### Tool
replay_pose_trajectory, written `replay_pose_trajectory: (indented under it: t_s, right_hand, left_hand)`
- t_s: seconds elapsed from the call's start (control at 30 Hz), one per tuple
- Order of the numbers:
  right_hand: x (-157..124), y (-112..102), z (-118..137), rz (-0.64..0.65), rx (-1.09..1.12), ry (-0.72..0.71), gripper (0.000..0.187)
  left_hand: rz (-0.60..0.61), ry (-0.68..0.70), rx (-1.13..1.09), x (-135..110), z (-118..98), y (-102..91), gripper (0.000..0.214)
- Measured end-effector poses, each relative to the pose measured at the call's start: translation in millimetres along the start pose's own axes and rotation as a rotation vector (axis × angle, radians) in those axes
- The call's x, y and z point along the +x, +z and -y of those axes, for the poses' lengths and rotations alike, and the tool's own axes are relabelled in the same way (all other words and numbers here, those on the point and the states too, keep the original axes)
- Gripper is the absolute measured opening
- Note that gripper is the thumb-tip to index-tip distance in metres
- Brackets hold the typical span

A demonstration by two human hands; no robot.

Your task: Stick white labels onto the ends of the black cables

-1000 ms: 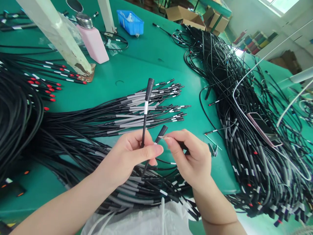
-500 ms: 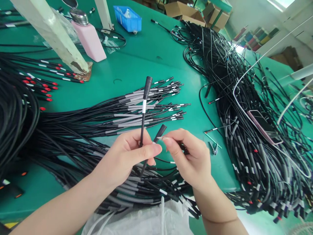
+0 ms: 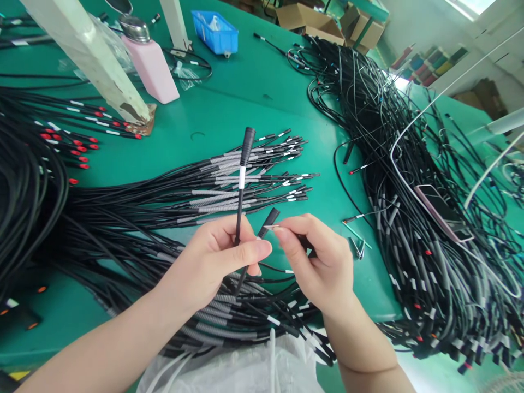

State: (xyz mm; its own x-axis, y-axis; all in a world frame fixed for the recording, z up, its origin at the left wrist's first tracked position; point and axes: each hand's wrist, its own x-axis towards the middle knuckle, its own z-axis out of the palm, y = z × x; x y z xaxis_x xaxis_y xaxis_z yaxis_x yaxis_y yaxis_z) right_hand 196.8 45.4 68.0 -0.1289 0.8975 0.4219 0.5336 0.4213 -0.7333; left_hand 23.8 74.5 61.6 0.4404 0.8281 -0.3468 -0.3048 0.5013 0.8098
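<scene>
My left hand (image 3: 229,251) is closed around two black cables. One cable end (image 3: 245,147) stands upright from the fist, with a ribbed black connector and a white label below it. The second cable end (image 3: 269,221) leans right out of the same grip, its tip plain black. Close beside it, my right hand (image 3: 317,259) pinches a thin, pale, pointed sliver (image 3: 271,226) between thumb and forefinger. The sliver lies across the second connector; its kind cannot be made out, nor whether it touches. Under both hands lies a bundle of black cables (image 3: 229,314) with grey corrugated sleeves.
More sleeved cables (image 3: 221,180) spread over the green table (image 3: 229,98). A large cable heap (image 3: 409,218) fills the right side, with a phone (image 3: 444,213) on top. Nail clippers (image 3: 359,249), a pink pump bottle (image 3: 151,68), a blue bin (image 3: 215,33) and a white post (image 3: 90,60) stand around.
The sliver in my right hand shows longer now and lies flatter across the connector, slightly higher than before. My left hand and the two cables have hardly moved.
</scene>
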Motion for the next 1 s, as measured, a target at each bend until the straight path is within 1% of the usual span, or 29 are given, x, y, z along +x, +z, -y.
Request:
replay_pose_trajectory:
  t_s: [0.17, 0.3, 0.37, 0.47, 0.53, 0.7, 0.83, 0.93, 1.0]
  right_hand:
    - [0.4, -0.6, 0.3, 0.009, 0.0, -0.006, 0.007]
    - [1.2, -1.8, -0.1, 0.072, 0.032, -0.021, 0.01]
    - [1.6, -2.7, -1.0, 0.031, 0.053, 0.014, 0.009]
    - [2.3, -3.9, -3.5, -0.097, 0.044, 0.09, 0.008]
    - [2.7, -4.2, -5.4, -0.131, 0.022, 0.107, 0.008]
    - [4.0, -3.4, -6.6, -0.114, -0.012, 0.078, 0.008]
    - [4.8, -3.8, -4.6, -0.068, -0.031, 0.058, 0.01]
    - [4.8, -5.0, -4.2, -0.093, -0.042, 0.058, 0.011]
    - [4.7, -5.5, -4.6, -0.085, -0.04, 0.055, 0.01]
  left_hand:
    - [0.001, 0.008, 0.001, 0.7, 0.6, 0.0, 0.026]
    - [0.007, 0.016, 0.0, -0.7, 0.7, -0.7, 0.026]
    - [0.012, 0.012, -0.009, -1.2, 0.4, -0.9, 0.026]
    - [0.022, -0.006, -0.014, -1.2, -0.3, -0.2, 0.025]
    - [0.026, -0.019, -0.006, -1.1, -0.9, 0.4, 0.025]
    - [0.022, -0.016, 0.025, -1.0, -2.6, 1.6, 0.025]
    - [0.009, 0.002, 0.061, -0.5, -1.7, 1.8, 0.026]
    - [-0.012, 0.013, 0.089, -0.3, -0.7, 1.6, 0.026]
    - [-0.02, 0.02, 0.091, 0.3, -0.8, 1.7, 0.026]
